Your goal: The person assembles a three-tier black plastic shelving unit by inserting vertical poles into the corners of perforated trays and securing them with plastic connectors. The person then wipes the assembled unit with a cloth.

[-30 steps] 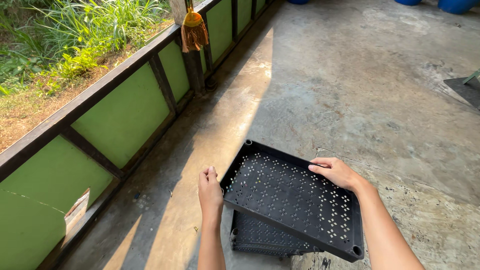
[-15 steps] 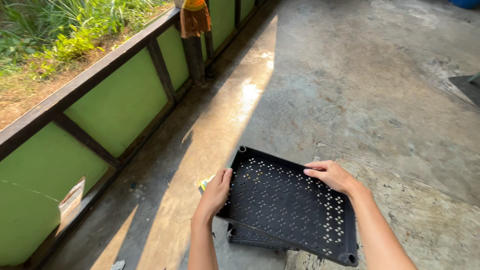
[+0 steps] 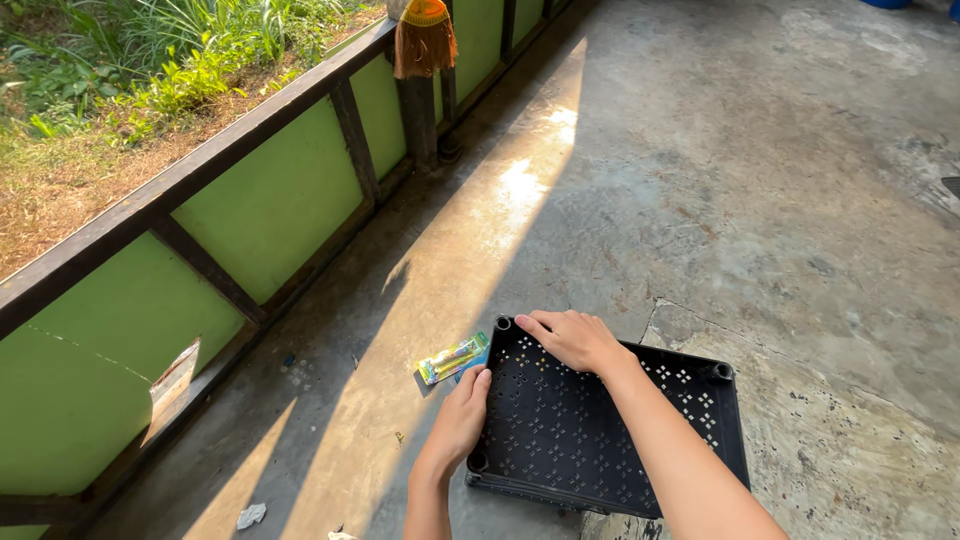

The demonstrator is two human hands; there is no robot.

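Left hand (image 3: 462, 412) is closed on the near-left edge of the black perforated tray (image 3: 600, 432); right hand (image 3: 572, 338) is laid open-fingered on its far-left corner. The tray is seen flat on the concrete floor (image 3: 760, 200), a small yellow-green wrapper (image 3: 453, 358) just beside it.

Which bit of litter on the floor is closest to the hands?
The yellow-green wrapper, lying just beside the left hand at the black tray. The white scrap lies far off near the green wall.

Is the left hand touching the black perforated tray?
Touching. The head view shows the left hand with fingers lying against the left rim of the black tray, no gap between them.
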